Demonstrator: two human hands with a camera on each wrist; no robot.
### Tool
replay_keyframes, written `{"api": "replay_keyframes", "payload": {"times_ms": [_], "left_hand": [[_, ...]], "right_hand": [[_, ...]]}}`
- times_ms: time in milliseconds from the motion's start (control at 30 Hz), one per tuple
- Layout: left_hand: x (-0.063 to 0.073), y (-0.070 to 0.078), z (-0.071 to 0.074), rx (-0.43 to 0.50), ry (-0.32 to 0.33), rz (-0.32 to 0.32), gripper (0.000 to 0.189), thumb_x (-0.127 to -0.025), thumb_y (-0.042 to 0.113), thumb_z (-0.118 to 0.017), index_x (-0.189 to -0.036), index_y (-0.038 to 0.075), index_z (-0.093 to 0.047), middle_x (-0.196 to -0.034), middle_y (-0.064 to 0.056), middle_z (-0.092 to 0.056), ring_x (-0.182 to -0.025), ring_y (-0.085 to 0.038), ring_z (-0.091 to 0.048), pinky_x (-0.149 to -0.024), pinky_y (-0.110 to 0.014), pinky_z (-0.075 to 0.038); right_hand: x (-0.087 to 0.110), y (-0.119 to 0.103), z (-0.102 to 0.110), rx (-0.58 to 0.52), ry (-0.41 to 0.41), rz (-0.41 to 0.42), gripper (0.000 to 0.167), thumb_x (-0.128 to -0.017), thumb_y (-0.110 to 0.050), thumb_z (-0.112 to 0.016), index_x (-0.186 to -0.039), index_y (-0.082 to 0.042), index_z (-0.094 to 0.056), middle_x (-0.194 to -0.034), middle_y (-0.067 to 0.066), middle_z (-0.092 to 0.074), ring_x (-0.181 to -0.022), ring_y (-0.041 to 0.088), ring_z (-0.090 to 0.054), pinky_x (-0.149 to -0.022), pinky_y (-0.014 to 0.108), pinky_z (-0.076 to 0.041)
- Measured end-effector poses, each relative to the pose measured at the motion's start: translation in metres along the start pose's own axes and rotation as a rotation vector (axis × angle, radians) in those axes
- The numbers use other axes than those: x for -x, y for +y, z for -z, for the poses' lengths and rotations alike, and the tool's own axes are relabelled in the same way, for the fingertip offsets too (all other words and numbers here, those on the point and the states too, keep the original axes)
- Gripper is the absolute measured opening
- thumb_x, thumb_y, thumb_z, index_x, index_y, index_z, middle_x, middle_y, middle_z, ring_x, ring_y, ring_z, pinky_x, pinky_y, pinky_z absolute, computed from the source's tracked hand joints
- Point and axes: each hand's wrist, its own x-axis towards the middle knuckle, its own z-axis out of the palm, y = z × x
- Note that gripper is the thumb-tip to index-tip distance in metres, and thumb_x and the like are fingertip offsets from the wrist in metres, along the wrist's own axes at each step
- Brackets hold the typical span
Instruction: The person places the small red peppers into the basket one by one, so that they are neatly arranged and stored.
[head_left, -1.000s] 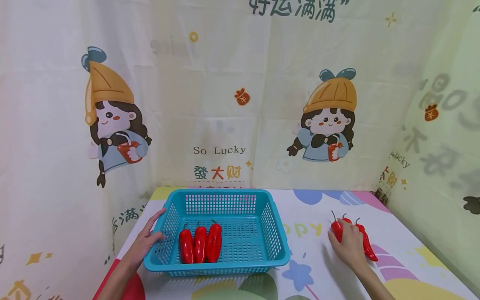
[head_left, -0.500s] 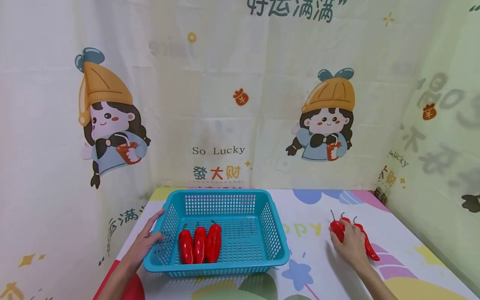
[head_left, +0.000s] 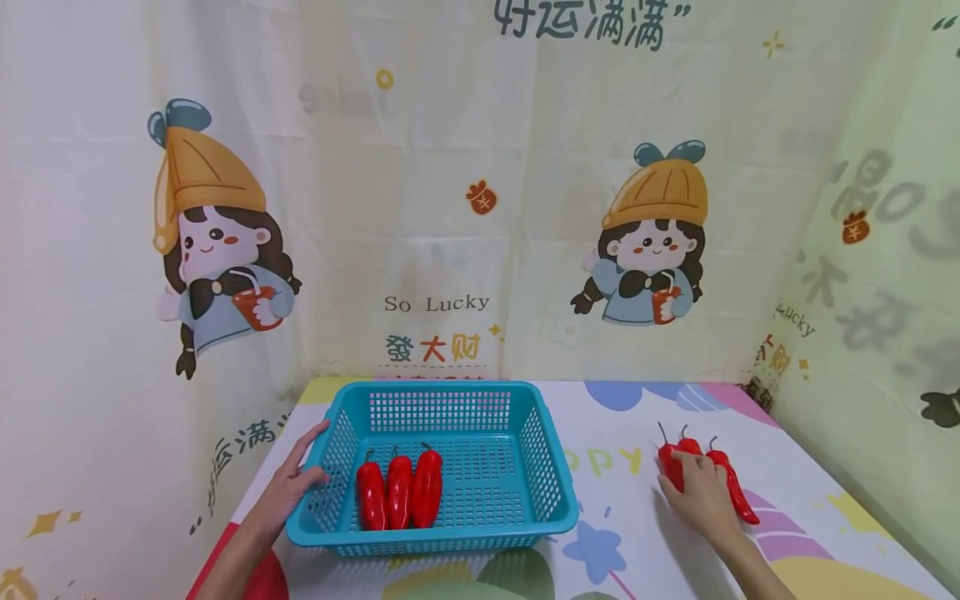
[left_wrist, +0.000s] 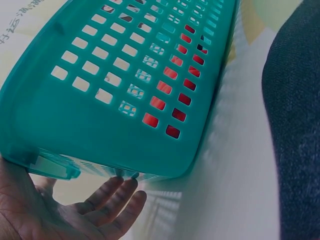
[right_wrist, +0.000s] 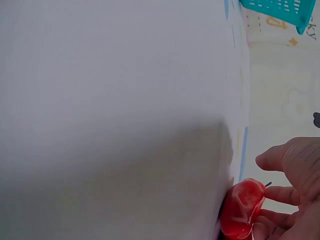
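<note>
At the left of the patterned table [head_left: 618, 425] we list: one left hand [head_left: 281, 490], loosely open, fingers extended, fingertips against the outer side of the blue basket [head_left: 435, 537], thumb at its rim. Inside that upright basket, toward its left and near wall, we count three red peppers [head_left: 400, 493], side by side, stems to the far side. On the tabletop, well apart, three more red peppers [head_left: 670, 468]; over them, one right hand [head_left: 701, 497], partly open, fingertips touching the leftmost, thumb standing off it.
</note>
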Motion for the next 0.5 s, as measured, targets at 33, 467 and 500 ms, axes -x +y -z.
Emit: {"api": "replay_keyframes", "payload": {"times_ms": [33, 467, 500], "left_hand": [[-0.0001, 0.0001, 0.0001, -0.001, 0.001, 0.002, 0.083, -0.095, 0.013, -0.053, -0.165, 0.025, -0.010, -0.166, -0.027, -0.002, -0.142, -0.055, -0.020, -0.097, -0.052, -0.055], [-0.0002, 0.0000, -0.0003, -0.019, 0.002, 0.001, 0.082, -0.097, 0.013, -0.051, -0.166, 0.023, -0.008, -0.166, -0.028, 0.000, -0.143, -0.055, -0.017, -0.102, -0.056, -0.051], [-0.0003, -0.0001, -0.0002, -0.016, 0.001, 0.001, 0.082, -0.097, 0.013, -0.051, -0.166, 0.023, -0.008, -0.166, -0.028, 0.000, -0.143, -0.055, -0.017, -0.102, -0.055, -0.051]], "right_hand": [[-0.0001, -0.0001, 0.0006, 0.005, -0.005, 0.000, 0.068, -0.080, -0.018, -0.081, -0.134, 0.012, -0.051, -0.125, 0.040, -0.049, -0.116, 0.057, -0.042, -0.084, 0.069, -0.052], [-0.0002, 0.0020, -0.0003, -0.002, -0.060, -0.011, 0.078, -0.073, -0.018, -0.087, -0.135, 0.011, -0.048, -0.123, 0.039, -0.045, -0.114, 0.058, -0.040, -0.077, 0.064, -0.057], [0.0000, 0.0020, -0.0009, -0.008, -0.059, -0.016, 0.078, -0.073, -0.016, -0.086, -0.136, 0.011, -0.047, -0.124, 0.039, -0.044, -0.114, 0.058, -0.041, -0.077, 0.064, -0.057]]}}
